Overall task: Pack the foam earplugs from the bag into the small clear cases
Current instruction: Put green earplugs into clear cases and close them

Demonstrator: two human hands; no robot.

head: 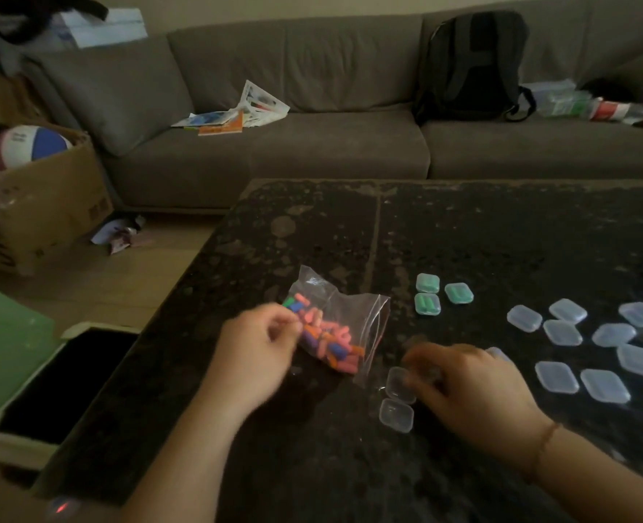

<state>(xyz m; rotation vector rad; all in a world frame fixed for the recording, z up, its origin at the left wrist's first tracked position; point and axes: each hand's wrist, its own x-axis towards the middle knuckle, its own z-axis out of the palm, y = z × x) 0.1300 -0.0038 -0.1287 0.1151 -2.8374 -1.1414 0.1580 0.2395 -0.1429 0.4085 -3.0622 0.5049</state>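
A dark speckled table (463,228) fills the lower right of the view. Behind its far edge stands a long brown sofa (312,152). A black backpack (470,66) leans upright against the back of the sofa, and some open magazines (233,115) lie on the seat to the left of it. More packets (584,105), blurred, lie on the seat at the right end. On the floor left of the sofa stands a cardboard box (44,205) with a ball (33,145) inside.
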